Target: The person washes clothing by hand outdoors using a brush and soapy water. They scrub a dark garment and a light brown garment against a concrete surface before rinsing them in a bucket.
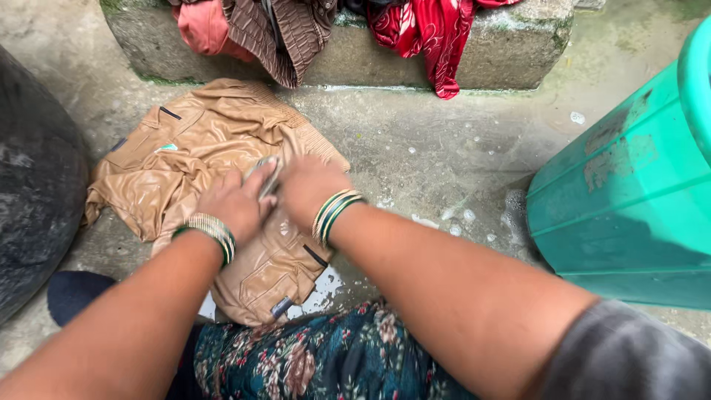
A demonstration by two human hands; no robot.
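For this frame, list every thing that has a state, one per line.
Tan jacket: wet, spread flat on the concrete floor.
Left hand: closed, pressing on the jacket.
Right hand: gripping a small scrubbing object, unclear what.
Red cloth: draped over the stone ledge.
Green tub: upright.

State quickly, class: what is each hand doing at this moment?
Left hand: closed, pressing on the tan jacket.
Right hand: closed around a small pale object, its kind unclear, held against the jacket.
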